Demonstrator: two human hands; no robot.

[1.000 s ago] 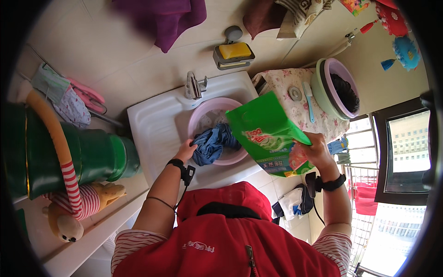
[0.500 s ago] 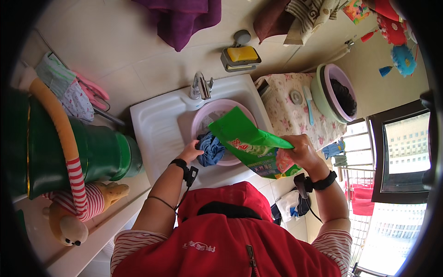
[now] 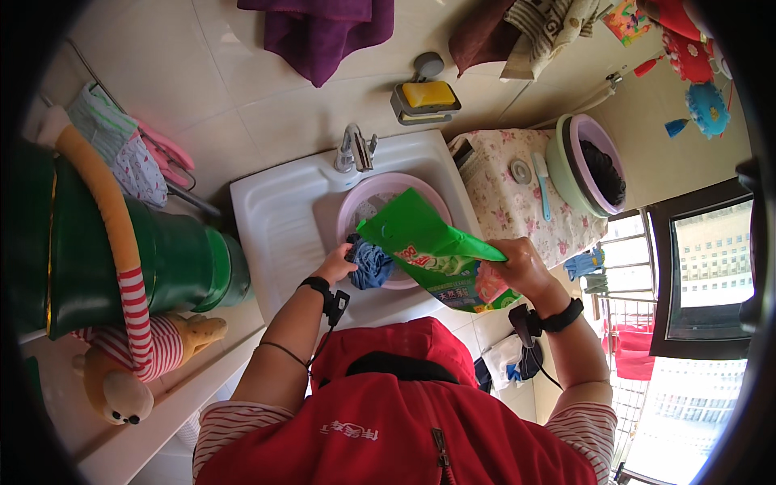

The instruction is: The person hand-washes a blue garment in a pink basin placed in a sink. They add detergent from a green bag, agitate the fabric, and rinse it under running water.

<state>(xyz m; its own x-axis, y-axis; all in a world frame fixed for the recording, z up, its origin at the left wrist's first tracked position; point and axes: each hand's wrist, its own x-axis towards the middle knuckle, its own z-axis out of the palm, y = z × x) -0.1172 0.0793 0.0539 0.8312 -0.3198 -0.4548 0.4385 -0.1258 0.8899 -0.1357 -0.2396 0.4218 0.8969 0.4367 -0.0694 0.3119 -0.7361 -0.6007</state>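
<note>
In my right hand [image 3: 521,265] is a green detergent bag [image 3: 432,250], gripped at its right edge and tilted over a pink basin [image 3: 347,212]. The basin stands in the white sink [image 3: 279,218] below the tap [image 3: 353,152]. A bunched blue cloth [image 3: 370,265] lies at the basin's left rim, and my left hand [image 3: 335,265] holds its left side with thumb and fingers. Part of the basin and its contents are hidden behind the bag; greyish suds or wet cloth show inside.
Right of the sink, a flowered cloth [image 3: 505,174] carries a blue brush [image 3: 542,186], a round metal lid [image 3: 520,170] and stacked basins [image 3: 566,153]. A soap rack [image 3: 427,103] hangs on the wall. On the left stand a green cylinder [image 3: 153,250] and a plush monkey [image 3: 133,364].
The bag has shifted slightly left and down, its lower corner tipping a little further over the basin. My left hand keeps its hold on the blue cloth.
</note>
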